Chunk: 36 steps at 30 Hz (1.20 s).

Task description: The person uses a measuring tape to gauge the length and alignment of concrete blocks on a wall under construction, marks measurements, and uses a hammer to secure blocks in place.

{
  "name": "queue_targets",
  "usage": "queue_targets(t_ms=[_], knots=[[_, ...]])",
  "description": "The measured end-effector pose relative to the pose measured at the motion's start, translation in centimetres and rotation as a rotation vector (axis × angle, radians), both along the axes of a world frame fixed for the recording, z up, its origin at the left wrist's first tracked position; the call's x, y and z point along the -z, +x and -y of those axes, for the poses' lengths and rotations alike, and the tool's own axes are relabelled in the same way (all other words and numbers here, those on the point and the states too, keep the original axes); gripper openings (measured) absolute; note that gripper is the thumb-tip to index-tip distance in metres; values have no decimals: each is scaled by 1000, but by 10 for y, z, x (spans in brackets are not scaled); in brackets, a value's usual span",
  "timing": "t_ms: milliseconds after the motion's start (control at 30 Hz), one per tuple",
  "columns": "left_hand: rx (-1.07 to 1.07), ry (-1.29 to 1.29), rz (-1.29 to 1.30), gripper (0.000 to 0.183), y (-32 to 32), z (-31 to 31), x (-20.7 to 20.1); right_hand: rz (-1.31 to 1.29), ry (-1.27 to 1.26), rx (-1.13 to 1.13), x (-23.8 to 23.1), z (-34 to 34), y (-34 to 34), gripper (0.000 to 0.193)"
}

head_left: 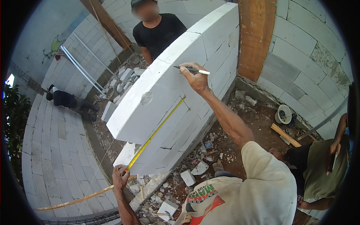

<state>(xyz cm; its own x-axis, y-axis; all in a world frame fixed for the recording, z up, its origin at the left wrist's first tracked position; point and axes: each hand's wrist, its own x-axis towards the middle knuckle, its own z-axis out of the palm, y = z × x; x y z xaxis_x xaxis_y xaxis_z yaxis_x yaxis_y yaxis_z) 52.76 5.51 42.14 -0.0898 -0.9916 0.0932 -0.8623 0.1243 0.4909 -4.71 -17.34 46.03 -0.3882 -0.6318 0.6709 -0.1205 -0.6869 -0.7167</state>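
A partly built wall of white lightweight blocks [167, 92] runs diagonally through the middle of the head view. At its near lower left end, my left hand [119, 179] is closed around a tape measure, whose case is mostly hidden by the fingers. Its yellow blade [152, 136] stretches up and to the right across the wall's face, ending on the blocks below my right hand. My right hand [195, 80] pinches a black marker with a white end [203, 72]. The dark tip points left, close to the face of the upper blocks; contact cannot be made out.
Behind the wall stands a person in a black shirt [157, 35]; another bends beside the left wall [71, 101]. A third person [326, 168] is at the right, holding a phone-like object. Rubble [188, 177], a bucket [284, 113] and a plank [285, 135] lie around.
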Motion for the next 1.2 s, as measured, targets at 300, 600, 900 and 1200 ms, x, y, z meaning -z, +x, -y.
queue_targets(t_ms=[300, 600, 900, 1200], knots=[[40, 9, 32, 34, -3, 1, -4, 142, 7, -47, 15, 8, 13, 15], [59, 5, 24, 36, -9, 3, -8, 371, 348, -114, 117, -2, 19, 19], [37, 1, 14, 34, -11, 3, -8, 332, 584, -13, 230, -45, 17, 16], [39, -32, 4, 35, -7, 0, -8, 120, 1430, -309, 404, -289, 39, 23]])
